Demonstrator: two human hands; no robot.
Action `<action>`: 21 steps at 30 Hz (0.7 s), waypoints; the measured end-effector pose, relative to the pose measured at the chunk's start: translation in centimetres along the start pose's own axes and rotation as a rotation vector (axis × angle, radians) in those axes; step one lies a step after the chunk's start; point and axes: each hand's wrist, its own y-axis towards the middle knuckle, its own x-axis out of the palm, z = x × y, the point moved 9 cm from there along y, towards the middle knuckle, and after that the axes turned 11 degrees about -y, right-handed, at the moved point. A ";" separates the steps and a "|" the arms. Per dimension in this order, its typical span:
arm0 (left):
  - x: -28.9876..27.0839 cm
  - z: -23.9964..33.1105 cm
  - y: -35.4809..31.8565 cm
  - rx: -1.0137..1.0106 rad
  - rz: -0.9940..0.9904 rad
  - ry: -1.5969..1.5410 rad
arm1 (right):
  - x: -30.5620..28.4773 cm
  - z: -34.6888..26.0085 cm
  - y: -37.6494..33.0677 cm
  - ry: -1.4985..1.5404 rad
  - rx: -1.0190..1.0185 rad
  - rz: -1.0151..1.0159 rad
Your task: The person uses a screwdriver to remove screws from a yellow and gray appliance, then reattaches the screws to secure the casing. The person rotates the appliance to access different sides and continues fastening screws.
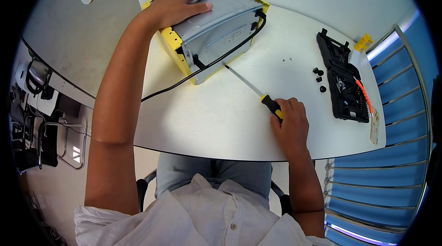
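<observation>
A yellow-and-grey metal appliance [221, 29] lies on its side on the white table [207, 121], its bare metal back facing me. My left hand [179, 4] rests flat on top of it, fingers spread. A black power cord [216, 59] runs from its upper right corner down across the back and off the table's left edge. My right hand [290, 121] grips the yellow-and-black handle of a long screwdriver [258, 92]. The thin shaft points up-left, and its tip touches the appliance's lower right corner.
A black tool case [340, 80] lies open at the table's right, with an orange flexible extension [363, 95] on it. A few small black parts [319, 78] sit beside it. Blue railings stand at the right; a chair and bags are on the floor at left.
</observation>
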 end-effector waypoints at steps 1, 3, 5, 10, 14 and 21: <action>0.0 0.0 0.0 0.001 -0.003 0.002 | -0.1 0.0 -0.1 0.008 -0.018 0.026; 0.0 -0.1 0.1 0.003 -0.009 0.007 | -0.2 0.0 -0.3 0.024 -0.054 0.079; 0.0 -0.1 0.1 0.005 -0.012 0.010 | 0.3 0.1 -0.2 0.057 -0.030 -0.029; -0.1 0.1 -0.1 0.015 -0.008 0.003 | 0.5 -0.1 0.0 0.066 -0.079 -0.058; -0.1 0.1 -0.2 0.015 -0.013 -0.008 | 0.5 -0.5 0.4 0.063 -0.109 -0.141; -0.2 0.4 -0.1 0.039 -0.006 0.012 | 0.1 -0.9 0.2 -0.055 -0.102 -0.013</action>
